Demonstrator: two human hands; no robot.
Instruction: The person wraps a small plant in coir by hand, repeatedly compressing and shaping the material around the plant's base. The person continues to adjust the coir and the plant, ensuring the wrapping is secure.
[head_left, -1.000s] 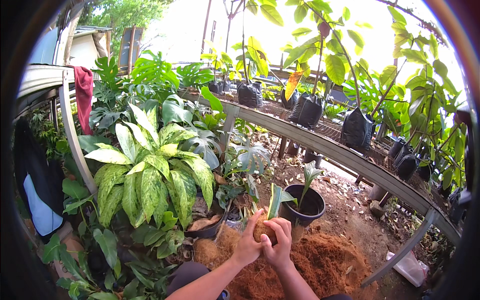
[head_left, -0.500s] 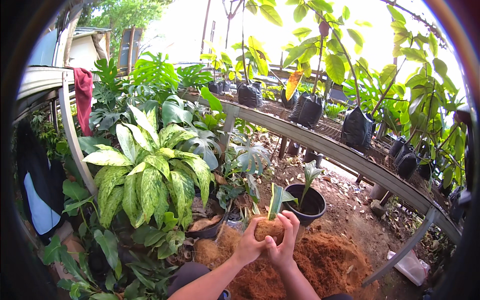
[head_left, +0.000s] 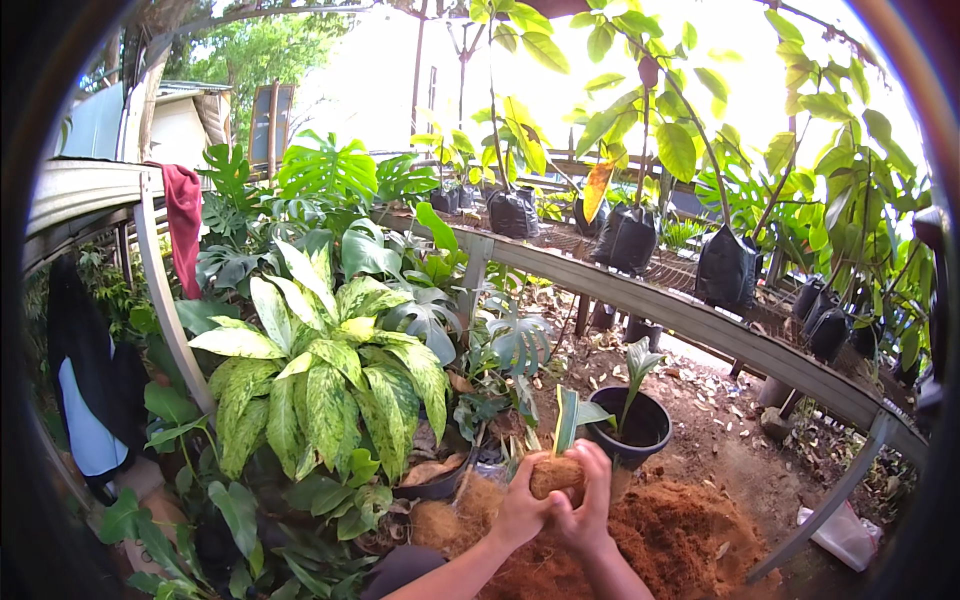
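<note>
Here's the bare left hand (head_left: 523, 502) and bare right hand (head_left: 590, 495), cupped close, thumbs (head_left: 563, 505) perhaps touching, bare forearms (head_left: 455, 573) slanting inward.

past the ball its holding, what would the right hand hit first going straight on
Probably the low green leaf or the dark pot beside it, both beyond the right hand and brown fibrous ball; depth is unclear.

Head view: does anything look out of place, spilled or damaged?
A crumpled plastic bag lies on the ground beside the bench leg, like litter. One orange leaf stands out among green leaves, perhaps ageing. The fibrous ball between the left hand and right hand shows no visible damage.
</note>
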